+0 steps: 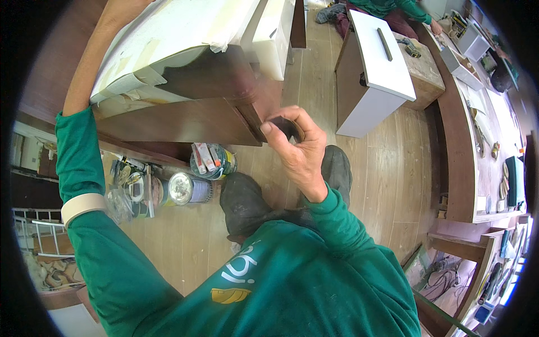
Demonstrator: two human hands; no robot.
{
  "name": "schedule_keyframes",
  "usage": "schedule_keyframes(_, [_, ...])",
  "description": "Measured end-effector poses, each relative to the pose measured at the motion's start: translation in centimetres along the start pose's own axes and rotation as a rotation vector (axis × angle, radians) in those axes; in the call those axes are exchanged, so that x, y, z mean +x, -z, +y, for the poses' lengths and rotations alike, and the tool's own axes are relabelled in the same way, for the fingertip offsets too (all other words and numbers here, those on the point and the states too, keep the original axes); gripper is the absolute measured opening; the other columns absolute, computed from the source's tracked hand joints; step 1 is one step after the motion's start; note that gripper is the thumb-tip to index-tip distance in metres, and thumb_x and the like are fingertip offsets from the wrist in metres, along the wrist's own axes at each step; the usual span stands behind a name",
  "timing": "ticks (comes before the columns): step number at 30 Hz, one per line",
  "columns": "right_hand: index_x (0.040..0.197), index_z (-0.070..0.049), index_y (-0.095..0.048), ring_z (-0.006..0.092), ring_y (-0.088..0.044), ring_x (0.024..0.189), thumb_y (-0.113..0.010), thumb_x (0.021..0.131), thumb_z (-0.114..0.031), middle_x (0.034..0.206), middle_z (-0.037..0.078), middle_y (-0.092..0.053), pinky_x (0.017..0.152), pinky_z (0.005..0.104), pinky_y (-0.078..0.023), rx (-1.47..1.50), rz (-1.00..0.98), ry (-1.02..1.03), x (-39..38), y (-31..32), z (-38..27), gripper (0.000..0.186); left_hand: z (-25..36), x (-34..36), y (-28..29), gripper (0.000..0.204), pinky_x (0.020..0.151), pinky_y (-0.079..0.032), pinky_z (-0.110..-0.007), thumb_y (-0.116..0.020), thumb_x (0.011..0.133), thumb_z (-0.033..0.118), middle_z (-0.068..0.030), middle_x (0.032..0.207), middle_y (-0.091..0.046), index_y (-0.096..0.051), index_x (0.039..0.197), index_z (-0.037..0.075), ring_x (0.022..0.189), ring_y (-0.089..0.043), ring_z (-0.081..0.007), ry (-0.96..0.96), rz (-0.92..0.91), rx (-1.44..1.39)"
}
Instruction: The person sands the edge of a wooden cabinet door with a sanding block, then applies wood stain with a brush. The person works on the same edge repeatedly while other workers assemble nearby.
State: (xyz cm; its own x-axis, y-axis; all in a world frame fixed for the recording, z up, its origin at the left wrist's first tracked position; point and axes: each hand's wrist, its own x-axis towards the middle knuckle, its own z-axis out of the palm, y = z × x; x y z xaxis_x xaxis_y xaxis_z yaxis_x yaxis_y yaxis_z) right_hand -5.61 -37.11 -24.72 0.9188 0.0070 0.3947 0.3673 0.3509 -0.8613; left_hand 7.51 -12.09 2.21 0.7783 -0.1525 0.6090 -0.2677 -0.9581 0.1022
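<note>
My left arm reaches up along the cabinet, a beige tape roll [83,209] around its sleeve; my left hand [126,8] is at the top edge, fingers mostly out of frame. The brown wooden cabinet [185,121] has a white top [140,48] with masking tape and translucent covering. My right hand [295,149] is closed around a small dark curved piece [285,126], perhaps an abrasive sheet, just beside the cabinet's front corner. Paint cans [188,191] and tubs [227,163] stand on the floor below the cabinet, with white and red boxes on one tub.
A white-fronted cabinet [382,78] stands to the right by a worn box [421,84] with a drill on it. Another person [393,17] sits at the top right. A long workbench [466,208] with tools runs along the right. My legs are on the wooden floor [401,168].
</note>
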Motion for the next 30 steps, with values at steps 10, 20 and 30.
schedule_keyframes(10, [0.089,-0.002,-0.066,0.0083,-0.057,0.071,-0.078,0.084,-0.010,0.078,0.002,-0.064,0.064,0.0263,-0.047,-0.048,0.000,0.012,0.2,-0.2,-0.2,0.015,-0.5,-0.2,0.2,0.024,0.070,-0.052,-0.030,-0.074,0.081,0.013,-0.0089,0.080,-0.072,-0.076,0.101,0.000,0.074,-0.064,-0.0142,-0.041,-0.001,0.031])
schedule_keyframes(20, [0.086,0.000,-0.067,0.0056,-0.050,0.063,-0.074,0.084,-0.017,0.068,-0.002,-0.059,0.057,0.0246,-0.040,-0.365,0.033,-0.432,-7.1,7.0,7.9,0.018,0.3,-0.2,-0.6,0.025,0.070,-0.052,-0.030,-0.074,0.080,0.014,-0.0090,0.079,-0.071,-0.076,0.100,0.000,0.073,-0.064,-0.0136,-0.038,0.004,0.025])
schedule_keyframes(30, [0.081,0.000,-0.066,0.0063,-0.054,0.066,-0.084,0.086,-0.028,0.067,0.000,-0.063,0.059,0.0264,-0.046,-0.205,-0.032,-0.182,-1.5,1.7,0.8,0.034,-0.6,-0.1,0.4,0.023,0.066,-0.051,-0.029,-0.073,0.079,0.013,-0.0073,0.072,-0.069,-0.076,0.097,0.000,0.068,-0.061,-0.0108,-0.037,-0.008,0.022])
